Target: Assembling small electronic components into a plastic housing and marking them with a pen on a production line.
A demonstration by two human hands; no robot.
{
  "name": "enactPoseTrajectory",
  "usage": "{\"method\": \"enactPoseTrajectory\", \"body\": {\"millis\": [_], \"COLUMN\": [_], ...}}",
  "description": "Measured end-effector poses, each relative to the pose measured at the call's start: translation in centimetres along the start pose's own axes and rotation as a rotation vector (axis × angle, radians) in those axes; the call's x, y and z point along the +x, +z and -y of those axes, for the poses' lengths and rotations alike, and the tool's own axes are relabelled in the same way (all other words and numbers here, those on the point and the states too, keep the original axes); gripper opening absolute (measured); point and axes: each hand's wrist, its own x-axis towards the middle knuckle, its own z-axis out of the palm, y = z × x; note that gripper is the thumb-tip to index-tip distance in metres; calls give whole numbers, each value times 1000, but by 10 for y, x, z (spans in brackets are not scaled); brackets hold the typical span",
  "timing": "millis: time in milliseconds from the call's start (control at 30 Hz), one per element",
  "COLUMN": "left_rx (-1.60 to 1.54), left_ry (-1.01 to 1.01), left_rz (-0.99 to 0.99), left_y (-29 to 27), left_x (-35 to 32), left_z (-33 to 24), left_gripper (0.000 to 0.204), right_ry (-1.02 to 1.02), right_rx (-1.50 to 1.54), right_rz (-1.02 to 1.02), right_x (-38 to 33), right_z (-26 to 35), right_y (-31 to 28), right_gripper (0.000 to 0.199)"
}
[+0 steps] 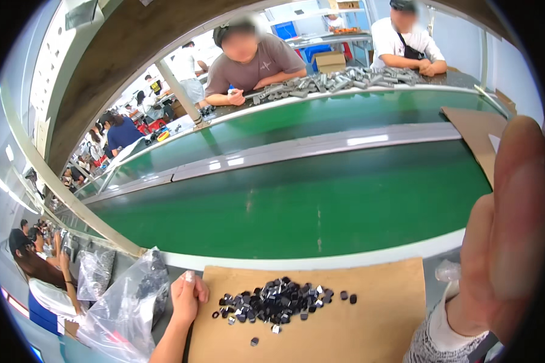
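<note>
My left hand [188, 296] rests at the left edge of a brown cardboard sheet [363, 333], its fingers curled closed. A small white patch shows on one fingertip, and the inside of the grip is hidden. To its right, a loose heap of small black parts [281, 299] lies on the sheet, some with shiny or white faces. A few single pieces sit apart from the heap. My right hand [508, 242] is raised very close to the camera at the right, large and blurred, with a finger stretched upward. Nothing shows in it, and its wrist has a grey-and-white knitted cuff [445, 339].
Clear plastic bags [124, 308] of dark parts lie left of my left hand. A green conveyor belt [284, 206] runs beyond the sheet. Across it, two people sit behind grey cylindrical parts [345, 81]. Another cardboard piece [475, 136] lies at the belt's right end.
</note>
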Motion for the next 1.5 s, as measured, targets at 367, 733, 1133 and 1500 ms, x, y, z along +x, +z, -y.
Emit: {"method": "enactPoseTrajectory", "body": {"millis": [367, 733, 1133, 1500], "left_rx": [-10, 76, 47, 79], "left_ry": [-54, -42, -26, -19], "left_rz": [35, 18, 50, 39], "left_y": [-8, -7, -10, -11], "left_x": [9, 3, 4, 5], "left_z": [2, 1, -4, 1], "left_gripper": [42, 44, 44, 46], "right_ry": [112, 131, 200, 226], "right_rx": [32, 79, 117, 206], "right_rz": [92, 246, 256, 267], "right_x": [-39, -48, -35, -29], "right_z": [26, 26, 20, 21], "right_y": [4, 15, 44, 47], "right_gripper": [28, 27, 26, 25]}}
